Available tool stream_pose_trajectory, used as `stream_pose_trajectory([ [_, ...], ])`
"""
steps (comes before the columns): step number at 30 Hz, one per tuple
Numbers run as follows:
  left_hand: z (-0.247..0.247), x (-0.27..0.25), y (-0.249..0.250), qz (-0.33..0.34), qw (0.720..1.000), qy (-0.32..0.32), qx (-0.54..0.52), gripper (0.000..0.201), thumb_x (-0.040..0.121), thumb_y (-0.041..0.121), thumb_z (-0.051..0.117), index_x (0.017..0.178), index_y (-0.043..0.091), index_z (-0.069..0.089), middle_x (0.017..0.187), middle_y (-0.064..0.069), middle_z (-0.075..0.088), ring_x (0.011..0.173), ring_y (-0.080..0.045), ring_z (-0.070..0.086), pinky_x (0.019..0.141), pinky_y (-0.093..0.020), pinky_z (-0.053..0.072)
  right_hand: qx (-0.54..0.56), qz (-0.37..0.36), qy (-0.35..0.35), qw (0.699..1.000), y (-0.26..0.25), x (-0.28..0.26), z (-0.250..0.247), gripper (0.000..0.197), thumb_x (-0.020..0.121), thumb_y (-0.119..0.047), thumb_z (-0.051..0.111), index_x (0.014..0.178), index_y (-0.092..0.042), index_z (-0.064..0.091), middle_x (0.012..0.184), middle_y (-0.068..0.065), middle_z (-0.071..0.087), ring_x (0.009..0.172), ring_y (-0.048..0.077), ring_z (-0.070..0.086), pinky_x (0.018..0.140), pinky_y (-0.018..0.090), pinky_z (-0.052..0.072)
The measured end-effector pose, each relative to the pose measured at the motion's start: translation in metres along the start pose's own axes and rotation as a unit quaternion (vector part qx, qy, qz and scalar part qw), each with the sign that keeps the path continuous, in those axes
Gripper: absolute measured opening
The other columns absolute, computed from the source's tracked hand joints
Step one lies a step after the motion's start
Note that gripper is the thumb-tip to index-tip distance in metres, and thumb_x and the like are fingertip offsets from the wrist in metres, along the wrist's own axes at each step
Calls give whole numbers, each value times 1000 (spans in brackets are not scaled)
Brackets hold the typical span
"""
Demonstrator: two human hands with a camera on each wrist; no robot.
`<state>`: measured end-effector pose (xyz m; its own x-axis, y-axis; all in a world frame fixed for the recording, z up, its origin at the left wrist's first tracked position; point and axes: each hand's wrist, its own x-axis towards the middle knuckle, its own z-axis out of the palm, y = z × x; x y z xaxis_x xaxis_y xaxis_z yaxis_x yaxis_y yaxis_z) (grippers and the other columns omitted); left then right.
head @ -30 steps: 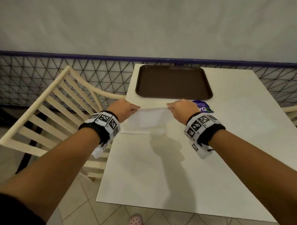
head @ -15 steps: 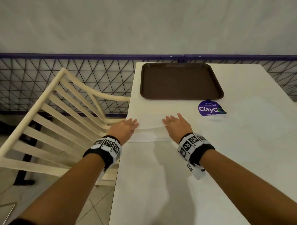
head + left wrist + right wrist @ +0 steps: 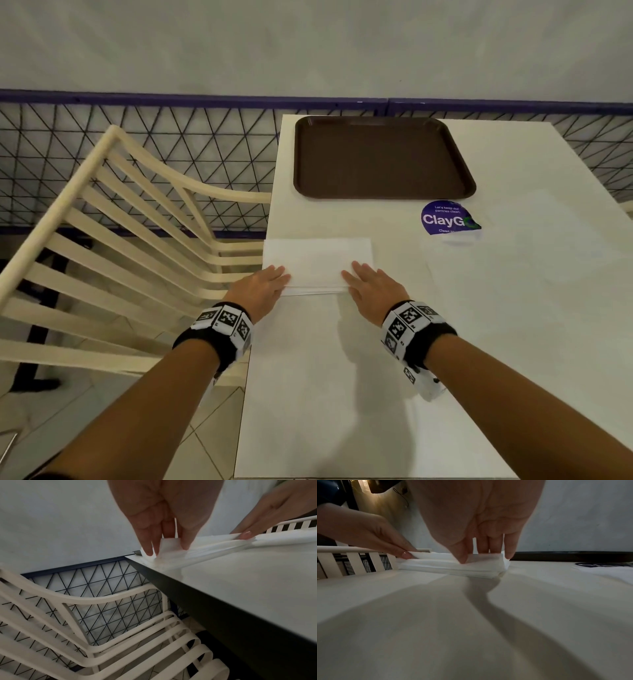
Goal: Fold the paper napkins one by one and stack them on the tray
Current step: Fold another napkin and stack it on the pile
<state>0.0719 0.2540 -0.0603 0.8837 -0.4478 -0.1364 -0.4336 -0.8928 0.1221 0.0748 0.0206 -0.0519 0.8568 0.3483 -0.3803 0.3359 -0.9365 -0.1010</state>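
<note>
Napkin [image 3: 318,262] pinned flat on table [image 3: 342,394], at its left edge, so fold lines up; near edge pressed by both hands. Left hand [image 3: 262,286] laid on near-left corner, fingers straight, thumb tip on paper; nothing gripped. Right hand [image 3: 371,287] flat on near-right corner, fingers extended, palm down; likewise nothing clasped. Both forearms stretched forward, wrists low. Tray [image 3: 459,192] lies beyond fingertips, well apart, bare. Judged: crease being set before transfer.
</note>
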Motion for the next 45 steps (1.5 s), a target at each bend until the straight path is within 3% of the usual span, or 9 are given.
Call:
stream_pose_trajectory([
  [5,5,-9,6,-15,996,-82,16,105,67,70,-31,140,36,37,147,-13,39,135,-32,38,106,-43,37,-26,-7,-53,998,2,-4,5,54,102,-41,17,151,-27,-1,159,4,-10,149,19,-3,121,36,2],
  [13,-16,6,30,-60,995,-49,70,61,87,59,15,136,36,44,146,3,42,137,-23,34,116,-38,20,56,158,5,986,52,-36,-6,53,102,-30,26,150,-14,12,158,10,10,146,24,15,119,34,13],
  [18,-32,27,74,-6,999,41,22,49,75,45,36,79,19,77,79,-2,74,73,-23,71,74,-36,56,111,309,-31,944,101,-70,0,53,95,-38,44,137,-8,35,139,11,37,130,27,38,104,37,37],
  [22,-35,42,118,55,998,40,12,42,72,42,38,72,22,75,71,6,71,64,-15,69,64,-27,56,123,311,-31,942,118,-86,7,44,94,-30,45,132,-7,40,135,11,40,128,26,38,98,36,41],
  [29,-19,48,181,87,995,-43,-19,49,92,30,48,139,16,41,143,-3,42,133,-17,38,107,-28,31,105,209,-21,972,111,-103,13,35,96,-12,38,129,-4,43,133,13,40,125,27,40,97,35,41],
  [33,-2,49,210,88,993,-73,-22,64,92,26,52,147,18,21,154,1,21,141,-14,23,113,-27,21,174,160,-18,971,100,-114,14,32,93,-18,45,120,-3,53,127,14,46,118,29,48,96,35,41],
  [35,6,48,222,96,993,-60,-11,64,82,24,66,140,15,40,145,-4,41,133,-19,40,107,-30,34,209,143,-4,967,96,-120,13,31,91,-21,50,116,-4,58,124,13,52,114,29,52,94,34,44],
  [39,18,49,232,98,993,-25,62,34,34,25,92,61,26,71,63,9,67,60,-14,66,51,-19,49,250,134,7,959,98,-138,8,40,87,-43,56,109,-10,60,118,6,59,109,24,57,91,33,45],
  [45,20,40,243,132,986,33,94,27,71,31,56,47,22,64,43,10,58,54,-9,63,59,-18,46,107,68,-77,989,115,-166,20,74,81,-65,50,139,-21,35,140,1,42,128,22,44,101,36,38],
])
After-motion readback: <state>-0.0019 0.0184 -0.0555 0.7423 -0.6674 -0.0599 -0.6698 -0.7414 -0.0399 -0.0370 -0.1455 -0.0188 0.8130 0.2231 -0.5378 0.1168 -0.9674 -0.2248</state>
